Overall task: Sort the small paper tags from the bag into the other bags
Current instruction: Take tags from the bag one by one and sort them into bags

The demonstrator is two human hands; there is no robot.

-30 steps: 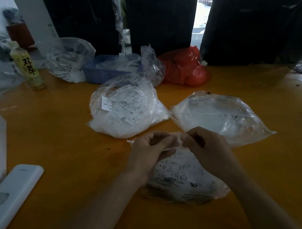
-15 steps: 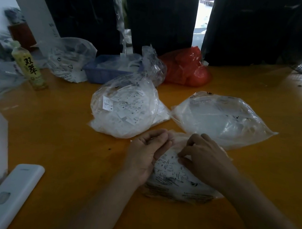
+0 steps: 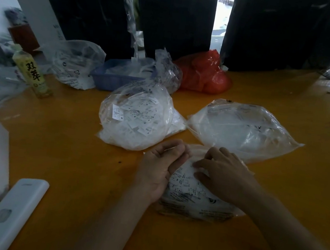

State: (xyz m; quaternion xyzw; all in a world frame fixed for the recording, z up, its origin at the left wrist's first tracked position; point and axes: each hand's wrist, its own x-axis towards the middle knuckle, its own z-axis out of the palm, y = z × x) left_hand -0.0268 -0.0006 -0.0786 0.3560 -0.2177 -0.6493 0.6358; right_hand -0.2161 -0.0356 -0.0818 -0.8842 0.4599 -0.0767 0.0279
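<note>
Orange wooden table. Two clear plastic receiving bags, at 11 o'clock and 1 o'clock, within reach. Printed clear source bag of small paper tags nearest, its mouth spread: left hand grips the edge, right hand pinches inside.

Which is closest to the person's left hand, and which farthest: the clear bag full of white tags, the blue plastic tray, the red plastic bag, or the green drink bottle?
Measured from the left hand:
1. Clear bag full of white tags, just beyond it.
2. Blue plastic tray, farther back, slightly left.
3. Red plastic bag and green drink bottle, back right and far left: too close to rank.
</note>
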